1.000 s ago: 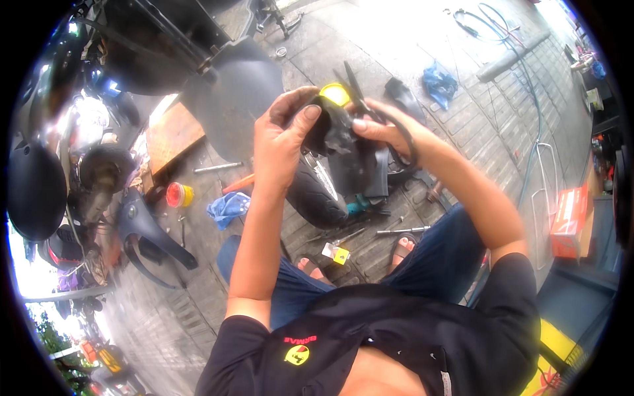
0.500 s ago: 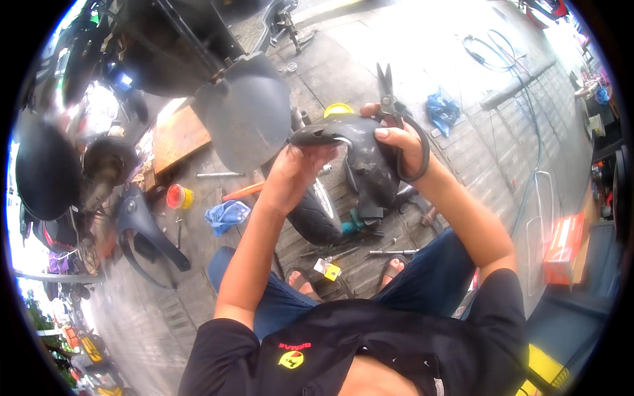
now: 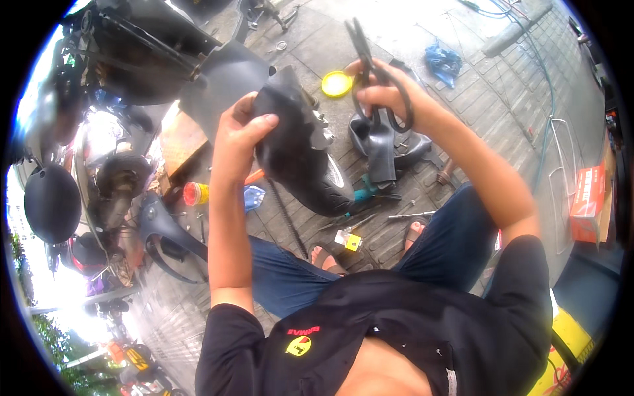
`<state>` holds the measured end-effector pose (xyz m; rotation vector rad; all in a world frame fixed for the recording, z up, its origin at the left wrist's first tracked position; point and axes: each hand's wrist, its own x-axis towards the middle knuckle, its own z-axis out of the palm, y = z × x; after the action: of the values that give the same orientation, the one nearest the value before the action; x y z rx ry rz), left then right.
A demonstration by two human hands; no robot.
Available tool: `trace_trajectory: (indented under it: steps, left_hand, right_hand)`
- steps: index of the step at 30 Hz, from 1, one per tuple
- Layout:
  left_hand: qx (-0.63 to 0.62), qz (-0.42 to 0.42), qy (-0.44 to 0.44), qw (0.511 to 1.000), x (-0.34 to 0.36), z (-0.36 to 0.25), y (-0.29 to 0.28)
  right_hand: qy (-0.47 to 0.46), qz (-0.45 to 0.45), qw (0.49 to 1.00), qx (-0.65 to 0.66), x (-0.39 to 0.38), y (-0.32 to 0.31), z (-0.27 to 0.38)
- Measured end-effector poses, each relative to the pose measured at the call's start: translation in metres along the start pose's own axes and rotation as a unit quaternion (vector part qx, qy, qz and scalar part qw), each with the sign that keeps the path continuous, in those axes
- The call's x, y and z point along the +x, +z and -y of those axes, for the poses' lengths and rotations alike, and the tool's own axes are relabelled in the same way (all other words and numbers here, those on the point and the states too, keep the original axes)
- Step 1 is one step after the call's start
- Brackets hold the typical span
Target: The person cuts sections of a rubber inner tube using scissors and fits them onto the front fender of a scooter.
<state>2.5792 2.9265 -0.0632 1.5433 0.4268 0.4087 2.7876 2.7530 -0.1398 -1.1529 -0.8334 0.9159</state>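
My left hand (image 3: 241,129) pinches a curved piece of black rubber (image 3: 281,109), thumb on its near face. The piece hangs in front of a motorbike wheel (image 3: 335,173), hiding part of it. In my right hand (image 3: 389,92) is a pair of black scissors (image 3: 362,47) with large loop handles, blades pointing up and away. The scissors are apart from the held rubber. Below my right hand, a crumpled black rubber tube (image 3: 381,148) lies on the floor. A teal-handled tool (image 3: 364,191) lies beside the tyre.
Motorbike parts stand on the left, with a grey plastic panel (image 3: 228,76) at far left-centre. A yellow lid (image 3: 337,84), a blue crumpled bag (image 3: 443,63), a red-and-yellow tub (image 3: 195,193) and a long metal tool (image 3: 411,214) lie around. An orange-white box (image 3: 590,198) is at right.
My left hand has moved left with the black rubber piece, which now hangs lengthwise. My right hand has let go of the rubber and moved up and away with the scissors.
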Motion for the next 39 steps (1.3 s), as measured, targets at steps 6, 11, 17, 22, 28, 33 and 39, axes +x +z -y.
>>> trace_trajectory:
  steps: [6, 11, 17, 22, 28, 33, 39]
  left_hand:
    - [-0.179, -0.055, -0.054, 0.981, -0.007, 0.004, -0.015]
    - [-0.289, -0.109, -0.061, 0.949, -0.008, 0.011, -0.030]
    - [-0.374, -0.046, -0.045, 0.925, -0.010, 0.016, -0.046]
    - [-0.424, -0.039, -0.028, 0.904, -0.011, 0.010, -0.059]
    - [-0.424, -0.013, -0.021, 0.905, -0.011, -0.001, -0.071]
    - [-0.323, 0.031, -0.016, 0.946, -0.010, -0.036, -0.072]
    - [-0.246, -0.004, -0.047, 0.968, -0.031, -0.031, -0.103]
  right_hand:
    - [0.021, -0.025, 0.996, -0.087, 0.000, 0.000, 0.000]
    - [0.100, 0.082, 0.931, -0.342, 0.015, -0.030, -0.060]
    - [0.261, 0.196, 0.783, -0.530, -0.004, -0.071, -0.122]
    - [0.234, 0.141, 0.754, -0.597, 0.004, -0.065, -0.119]
    - [0.062, 0.079, 0.987, -0.122, 0.036, 0.030, -0.004]
    - [-0.158, 0.130, 0.972, -0.111, 0.083, 0.093, 0.074]
    - [-0.064, 0.196, 0.967, -0.152, 0.080, 0.124, 0.075]
